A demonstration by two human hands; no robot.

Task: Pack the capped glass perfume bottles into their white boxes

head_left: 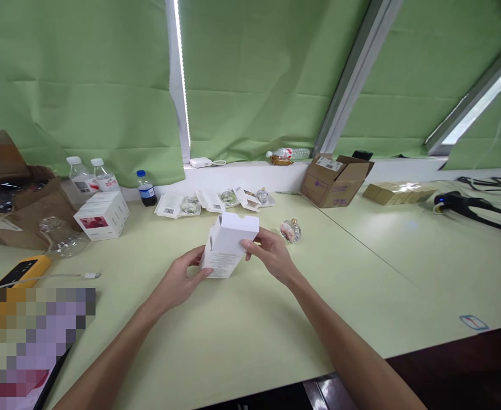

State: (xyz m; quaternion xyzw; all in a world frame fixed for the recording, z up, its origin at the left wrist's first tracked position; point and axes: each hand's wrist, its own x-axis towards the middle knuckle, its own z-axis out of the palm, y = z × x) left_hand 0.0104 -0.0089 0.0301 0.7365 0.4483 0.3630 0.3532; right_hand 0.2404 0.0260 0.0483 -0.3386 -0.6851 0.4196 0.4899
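Note:
A small white cardboard box (225, 257) with printed text on its side stands tilted on the table, its top flap (235, 228) raised. My left hand (187, 278) grips the box low on its left side, thumb in front. My right hand (271, 253) pinches the flap at the upper right, with the thumb on the near face. Just beyond my right hand lies a round glass bottle (290, 230) with a gold top and a pinkish pattern. Behind the box are several opened white boxes (171, 205) with glass bottles (228, 197) beside or on them.
Stacked white boxes (102, 216), a blue-capped bottle (146, 188) and a clear glass vessel (64, 236) stand to the left. Along the back right are a brown carton (335, 179) and a gold box (398, 193). A black device (459, 202) with cables lies at the far right.

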